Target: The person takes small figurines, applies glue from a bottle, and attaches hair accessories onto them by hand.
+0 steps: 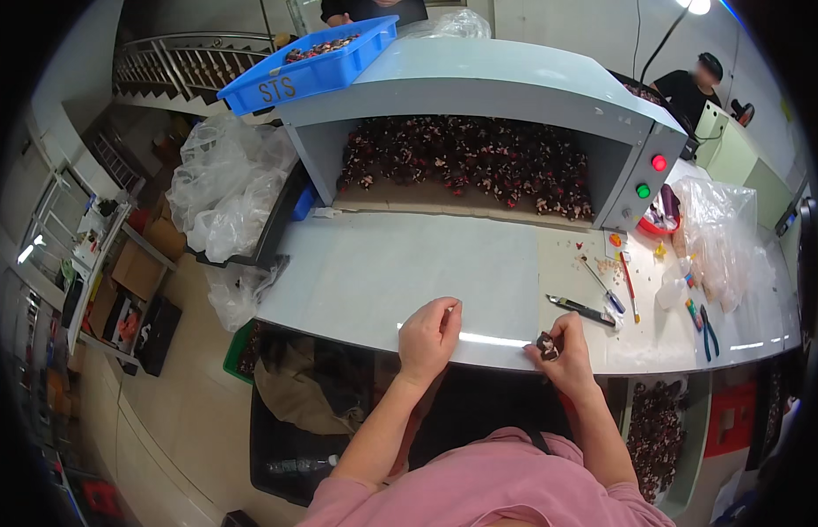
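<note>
My right hand (571, 358) is at the front edge of the worktable (409, 263). Between its thumb and fingers it pinches a small dark brown piece with cream parts (547, 345). My left hand (429, 341) is closed over the table's front edge, apart from the right one. Its fingertips are pressed together, and whatever they hold, if anything, is hidden. Just beyond my right hand lies a black utility knife (580, 311). Many similar dark, cream and red pieces (470, 162) are heaped inside the grey box-shaped machine (479, 97) at the back.
Right of the knife lie a screwdriver (604, 285), a red brush (629, 285) and pliers (709, 334). Plastic bags (716, 233) crowd the right side, others (220, 189) the left. A blue crate (312, 75) rests on the machine. Below right, a bin (697, 422) holds more pieces. Two people are beyond.
</note>
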`<state>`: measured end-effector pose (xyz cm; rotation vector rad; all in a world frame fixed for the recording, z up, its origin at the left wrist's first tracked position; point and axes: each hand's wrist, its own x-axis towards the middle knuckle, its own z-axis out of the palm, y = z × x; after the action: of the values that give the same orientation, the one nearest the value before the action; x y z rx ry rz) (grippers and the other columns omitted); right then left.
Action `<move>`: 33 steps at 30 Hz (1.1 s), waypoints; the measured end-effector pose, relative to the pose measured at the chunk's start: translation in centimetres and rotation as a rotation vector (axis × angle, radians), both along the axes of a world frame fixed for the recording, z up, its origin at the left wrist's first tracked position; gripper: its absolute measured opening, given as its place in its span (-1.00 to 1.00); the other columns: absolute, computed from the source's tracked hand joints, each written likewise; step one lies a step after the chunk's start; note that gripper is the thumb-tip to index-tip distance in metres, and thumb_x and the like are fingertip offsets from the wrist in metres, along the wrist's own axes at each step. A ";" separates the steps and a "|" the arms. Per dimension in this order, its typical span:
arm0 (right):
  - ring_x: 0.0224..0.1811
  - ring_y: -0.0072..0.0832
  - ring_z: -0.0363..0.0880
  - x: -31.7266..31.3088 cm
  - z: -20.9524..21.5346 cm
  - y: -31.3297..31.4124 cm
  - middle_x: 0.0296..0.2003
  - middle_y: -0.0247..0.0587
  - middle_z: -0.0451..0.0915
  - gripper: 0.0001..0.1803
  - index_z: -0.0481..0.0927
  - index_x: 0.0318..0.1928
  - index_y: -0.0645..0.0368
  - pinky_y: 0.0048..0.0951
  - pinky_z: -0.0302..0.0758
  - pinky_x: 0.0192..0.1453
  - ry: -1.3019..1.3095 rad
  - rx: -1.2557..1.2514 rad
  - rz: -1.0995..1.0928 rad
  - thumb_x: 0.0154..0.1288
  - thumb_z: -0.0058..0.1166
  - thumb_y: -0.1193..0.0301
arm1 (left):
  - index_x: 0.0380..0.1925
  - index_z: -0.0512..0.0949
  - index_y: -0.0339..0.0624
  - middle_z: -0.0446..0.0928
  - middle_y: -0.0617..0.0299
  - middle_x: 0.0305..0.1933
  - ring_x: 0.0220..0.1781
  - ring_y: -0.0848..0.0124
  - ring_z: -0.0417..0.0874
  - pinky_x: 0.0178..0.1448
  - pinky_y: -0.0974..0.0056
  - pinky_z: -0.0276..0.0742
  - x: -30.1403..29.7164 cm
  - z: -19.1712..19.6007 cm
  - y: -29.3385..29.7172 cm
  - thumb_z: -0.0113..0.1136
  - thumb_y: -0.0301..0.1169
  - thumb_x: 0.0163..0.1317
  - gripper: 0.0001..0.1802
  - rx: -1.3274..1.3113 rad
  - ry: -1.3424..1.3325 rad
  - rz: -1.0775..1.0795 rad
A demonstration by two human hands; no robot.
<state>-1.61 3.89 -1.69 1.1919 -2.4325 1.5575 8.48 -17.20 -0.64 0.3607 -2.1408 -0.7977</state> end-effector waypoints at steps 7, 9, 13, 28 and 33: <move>-0.44 -0.56 0.23 0.0 0.3 0.5 -0.40 -0.30 0.22 -0.48 0.20 -0.33 0.15 -0.55 0.29 -0.40 -0.239 -0.043 0.033 -0.12 0.37 0.57 | -0.40 0.52 -0.19 0.53 0.19 -0.53 -0.57 0.32 0.54 -0.48 0.31 0.41 -0.2 -0.1 0.2 0.16 -0.44 0.13 -0.93 0.029 0.027 0.050; -0.42 -0.56 0.23 -0.3 0.2 0.7 -0.39 -0.29 0.21 -0.47 0.19 -0.33 0.14 -0.54 0.31 -0.37 -0.166 -0.055 0.094 -0.13 0.38 0.57 | -0.40 0.53 -0.19 0.54 0.20 -0.53 -0.58 0.33 0.53 -0.48 0.32 0.41 -0.2 0.0 0.4 0.16 -0.44 0.13 -0.93 0.050 -0.001 0.056; -0.44 -0.43 0.22 -1.6 0.5 1.0 -0.40 -0.24 0.22 -0.44 0.19 -0.34 0.14 -0.49 0.33 -0.35 -0.067 -0.096 0.171 -0.18 0.42 0.55 | -0.40 0.54 -0.21 0.54 0.19 -0.52 -0.59 0.35 0.53 -0.50 0.33 0.40 -0.6 -0.5 0.5 0.17 -0.45 0.13 -0.93 0.066 -0.047 0.064; -0.44 -0.34 0.28 -3.8 0.4 1.3 -0.40 -0.19 0.28 -0.42 0.24 -0.32 0.15 -0.42 0.31 -0.42 -0.152 -0.225 0.346 -0.21 0.46 0.48 | -0.36 0.53 -0.29 0.55 0.10 -0.49 -0.53 0.34 0.59 -0.42 0.36 0.48 -2.2 -1.0 1.1 0.18 -0.50 0.15 -0.91 0.075 -0.154 0.138; -0.43 -0.34 0.29 -3.8 0.7 1.7 -0.40 -0.20 0.29 -0.43 0.24 -0.32 0.14 -0.43 0.31 -0.43 -0.146 -0.245 0.363 -0.20 0.46 0.48 | -0.36 0.53 -0.30 0.55 0.14 -0.49 -0.52 0.42 0.57 -0.42 0.38 0.47 -2.2 -0.3 1.8 0.16 -0.51 0.16 -0.92 0.078 -0.177 0.154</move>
<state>-5.43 5.58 -1.03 1.5828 -2.1014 2.0328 6.33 -15.41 -0.98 0.6505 -2.2171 -0.7871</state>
